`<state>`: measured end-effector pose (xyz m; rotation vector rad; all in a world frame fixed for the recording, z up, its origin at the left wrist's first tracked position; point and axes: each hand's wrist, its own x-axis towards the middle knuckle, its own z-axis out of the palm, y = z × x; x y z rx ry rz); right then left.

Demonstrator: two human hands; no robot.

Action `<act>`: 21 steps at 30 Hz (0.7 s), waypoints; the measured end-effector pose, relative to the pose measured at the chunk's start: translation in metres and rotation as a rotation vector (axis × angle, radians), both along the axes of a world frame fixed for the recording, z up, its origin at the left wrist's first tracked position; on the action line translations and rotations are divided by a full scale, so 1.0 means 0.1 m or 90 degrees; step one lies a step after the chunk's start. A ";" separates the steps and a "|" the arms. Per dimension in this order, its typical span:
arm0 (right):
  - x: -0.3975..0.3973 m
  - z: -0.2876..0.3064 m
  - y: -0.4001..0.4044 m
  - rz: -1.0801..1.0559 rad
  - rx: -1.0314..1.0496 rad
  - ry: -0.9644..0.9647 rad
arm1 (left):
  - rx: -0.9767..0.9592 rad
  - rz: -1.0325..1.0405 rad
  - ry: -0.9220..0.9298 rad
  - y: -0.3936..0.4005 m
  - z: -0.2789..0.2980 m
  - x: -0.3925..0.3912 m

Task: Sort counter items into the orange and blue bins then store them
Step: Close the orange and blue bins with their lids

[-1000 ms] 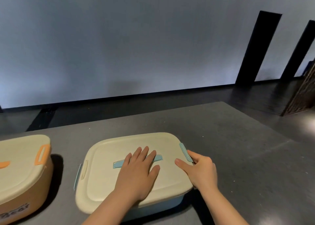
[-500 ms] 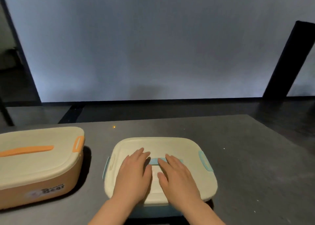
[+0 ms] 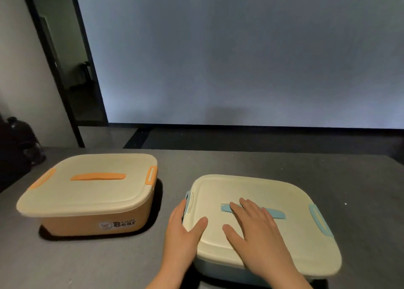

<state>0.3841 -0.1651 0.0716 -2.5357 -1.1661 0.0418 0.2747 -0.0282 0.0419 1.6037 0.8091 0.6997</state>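
Blue bin (image 3: 218,269) sits on the dark worktop (image 3: 328,168), lid on. Only a strip of its blue wall shows under the cream lid (image 3: 284,240). Landmark for everything below: this blue bin.

Right hand (image 3: 255,229) lies flat on the lid, fingers straight, over the near end of the blue centre handle (image 3: 277,213). No grip here, just a flat palm pressing down. Left hand (image 3: 181,234) is at the bin's left edge: thumb on top of the lid, fingers wrapped over the rim by the left latch (image 3: 189,201). That grip looks clenched on the lid edge, though the fingertips themselves are hidden below the rim.

Right latch (image 3: 320,219) is on the far side of the bin from the left hand; it appears folded down.

Orange bin (image 3: 94,221) stands to the left of the blue bin, apart from it with a bare strip of worktop between. Lid on, both orange latches and the handle lying flat. A "Bear" label shows on its front wall.

Judgement: the step in hand is seating and latching the blue bin's lid, the last thing before storing.

How to do it well:
- keep the flat palm's weight central, so the lid does not rock up at the right side while the left is worked
- press the left latch in towards the bin wall until it sits flush, not just downwards
- check the near-left corner, where the lid could ride proud
- lift only once both sides hold; the centre handle looks thin, so carrying from under the base seems safer.

No loose items are visible around either bin.
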 end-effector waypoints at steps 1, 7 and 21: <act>0.00 0.00 0.00 -0.001 0.004 -0.001 | 0.012 0.004 0.002 -0.01 0.01 0.00; 0.00 0.00 0.00 -0.002 0.005 0.008 | 0.116 -0.034 0.056 0.01 0.05 -0.02; -0.03 -0.05 0.07 0.001 -0.005 -0.035 | 0.288 -0.048 0.195 -0.02 0.19 -0.04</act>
